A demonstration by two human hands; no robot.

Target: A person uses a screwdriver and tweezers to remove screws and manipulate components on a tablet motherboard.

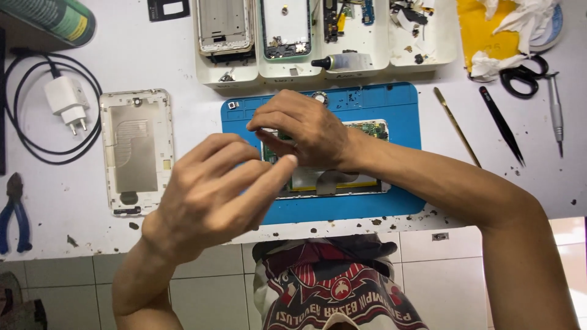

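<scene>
Two hands over one opened phone (333,177) on one blue mat (397,104): right hand (302,128) fingers curled on it, left hand (214,189) loosely spread, empty; four white trays (324,67) far.

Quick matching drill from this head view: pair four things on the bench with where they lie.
Things:
1. white charger plug
2. blue-handled pliers
3. black scissors
4. opened phone

Places:
A. on the blue mat, under the hands
B. far left edge of the bench
C. upper right, by the crumpled tissue
D. upper left, inside the black cable loop

Pairs: 1-D, 2-B, 3-C, 4-A
</scene>
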